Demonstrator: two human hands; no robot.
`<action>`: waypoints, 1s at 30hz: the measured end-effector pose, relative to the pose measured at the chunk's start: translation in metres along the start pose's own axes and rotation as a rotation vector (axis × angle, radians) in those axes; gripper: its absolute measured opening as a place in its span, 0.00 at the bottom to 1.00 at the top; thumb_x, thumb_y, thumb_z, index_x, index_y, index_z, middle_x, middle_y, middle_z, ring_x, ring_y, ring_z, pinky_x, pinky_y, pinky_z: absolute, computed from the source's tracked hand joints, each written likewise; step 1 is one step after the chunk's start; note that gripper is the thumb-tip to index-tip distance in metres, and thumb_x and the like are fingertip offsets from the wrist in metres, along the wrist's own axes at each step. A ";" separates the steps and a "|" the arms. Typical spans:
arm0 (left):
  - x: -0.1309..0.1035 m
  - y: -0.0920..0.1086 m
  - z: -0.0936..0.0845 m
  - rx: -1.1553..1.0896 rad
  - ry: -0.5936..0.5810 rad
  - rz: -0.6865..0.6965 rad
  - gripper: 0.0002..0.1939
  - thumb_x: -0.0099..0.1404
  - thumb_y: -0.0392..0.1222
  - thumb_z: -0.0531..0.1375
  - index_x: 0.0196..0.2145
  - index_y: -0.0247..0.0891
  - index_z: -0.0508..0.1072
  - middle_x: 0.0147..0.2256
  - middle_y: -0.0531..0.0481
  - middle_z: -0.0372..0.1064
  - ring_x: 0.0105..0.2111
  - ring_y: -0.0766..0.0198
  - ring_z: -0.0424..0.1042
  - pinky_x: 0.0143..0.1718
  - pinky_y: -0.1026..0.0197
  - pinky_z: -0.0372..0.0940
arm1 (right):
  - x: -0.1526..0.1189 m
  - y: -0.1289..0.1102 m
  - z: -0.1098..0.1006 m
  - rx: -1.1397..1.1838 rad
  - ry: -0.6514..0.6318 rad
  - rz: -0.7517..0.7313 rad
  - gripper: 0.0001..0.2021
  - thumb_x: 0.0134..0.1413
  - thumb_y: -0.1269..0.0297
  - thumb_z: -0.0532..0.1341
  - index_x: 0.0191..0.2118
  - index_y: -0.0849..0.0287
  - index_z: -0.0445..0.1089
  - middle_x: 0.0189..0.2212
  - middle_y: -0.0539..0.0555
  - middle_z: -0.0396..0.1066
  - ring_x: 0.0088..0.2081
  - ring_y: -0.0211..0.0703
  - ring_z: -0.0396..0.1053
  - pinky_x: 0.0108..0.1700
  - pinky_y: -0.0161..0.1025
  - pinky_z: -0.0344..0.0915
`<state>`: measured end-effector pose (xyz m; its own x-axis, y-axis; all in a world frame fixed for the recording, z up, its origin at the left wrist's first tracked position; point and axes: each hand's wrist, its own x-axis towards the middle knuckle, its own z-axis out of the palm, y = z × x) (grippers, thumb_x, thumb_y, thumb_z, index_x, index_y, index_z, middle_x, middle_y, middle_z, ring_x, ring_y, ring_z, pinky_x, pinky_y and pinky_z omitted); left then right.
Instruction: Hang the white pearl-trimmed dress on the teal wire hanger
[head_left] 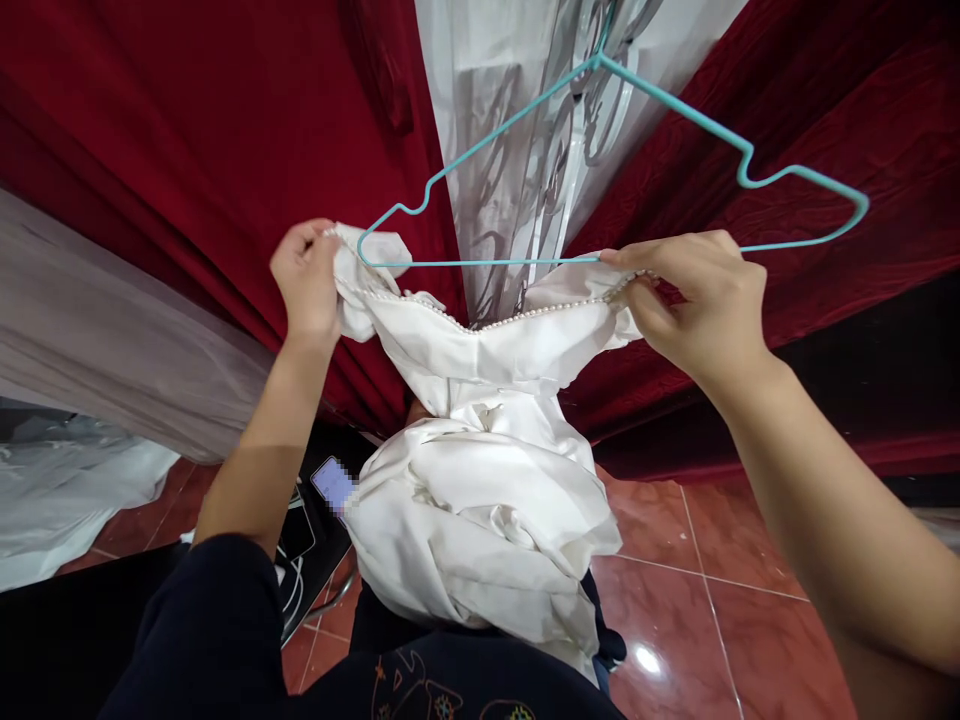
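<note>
A white dress [480,350] with a beaded neckline hangs spread between my two hands, its skirt bunched over my lap. My left hand [307,285] is closed on the sleeve at the dress's left end. At the opposite end my right hand [701,300] pinches the beaded edge, one fingertip touching the bottom bar of a light blue hanger [495,262]. The hanger's left corner lies at the left sleeve, and its right end sticks out beyond my right hand. The hook's top is cut off by the frame.
Red curtains [225,130] and white drapes with a metal scrollwork piece stand ahead. At the left, a black surface bears a dark phone [298,530], white cables and a lit screen [334,484]. White fabric [82,490] lies at far left, above red floor tiles [667,600].
</note>
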<state>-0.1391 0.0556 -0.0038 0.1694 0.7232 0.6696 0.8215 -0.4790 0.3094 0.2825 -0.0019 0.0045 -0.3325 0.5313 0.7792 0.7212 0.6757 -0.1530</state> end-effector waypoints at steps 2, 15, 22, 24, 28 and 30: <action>0.024 0.006 -0.008 -0.135 0.225 -0.072 0.29 0.81 0.68 0.42 0.48 0.41 0.67 0.33 0.51 0.68 0.39 0.65 0.75 0.32 0.57 0.63 | -0.001 -0.003 0.002 0.028 0.043 -0.023 0.14 0.63 0.70 0.56 0.45 0.55 0.79 0.43 0.55 0.82 0.42 0.46 0.78 0.50 0.46 0.66; 0.049 0.110 0.007 -0.583 0.272 0.050 0.18 0.85 0.52 0.39 0.52 0.46 0.66 0.46 0.49 0.72 0.47 0.64 0.77 0.52 0.49 0.73 | -0.004 -0.004 0.000 -0.022 -0.012 0.062 0.16 0.65 0.65 0.54 0.48 0.54 0.78 0.42 0.55 0.81 0.43 0.47 0.77 0.54 0.48 0.64; 0.016 0.145 0.033 -0.114 -0.220 0.353 0.19 0.78 0.33 0.48 0.59 0.47 0.70 0.55 0.48 0.72 0.59 0.52 0.72 0.60 0.45 0.67 | -0.001 -0.007 0.008 0.013 0.063 0.065 0.12 0.61 0.68 0.56 0.46 0.54 0.75 0.41 0.55 0.80 0.42 0.47 0.75 0.54 0.50 0.68; 0.013 0.147 0.046 -0.078 -0.289 0.373 0.29 0.71 0.23 0.46 0.62 0.44 0.71 0.54 0.47 0.74 0.56 0.53 0.74 0.57 0.47 0.67 | -0.005 -0.008 0.010 0.031 0.142 0.030 0.09 0.61 0.69 0.58 0.44 0.53 0.72 0.44 0.57 0.80 0.52 0.52 0.75 0.58 0.53 0.68; 0.013 0.141 0.057 -0.025 -0.250 0.351 0.34 0.65 0.18 0.46 0.60 0.39 0.75 0.48 0.45 0.77 0.48 0.53 0.75 0.51 0.51 0.66 | -0.025 -0.006 0.005 -0.110 0.488 -0.092 0.02 0.58 0.62 0.63 0.36 0.52 0.72 0.42 0.60 0.77 0.55 0.62 0.72 0.56 0.62 0.67; 0.014 0.138 0.054 -0.015 -0.236 0.326 0.32 0.66 0.19 0.47 0.59 0.38 0.77 0.46 0.46 0.78 0.45 0.53 0.76 0.50 0.52 0.65 | -0.038 -0.003 -0.003 -0.145 0.569 0.042 0.05 0.55 0.58 0.64 0.32 0.52 0.70 0.34 0.59 0.74 0.42 0.58 0.72 0.48 0.60 0.67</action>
<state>0.0059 0.0264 0.0122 0.5413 0.6257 0.5616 0.6965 -0.7079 0.1174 0.2948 -0.0251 -0.0232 0.0472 0.1713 0.9841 0.8156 0.5621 -0.1370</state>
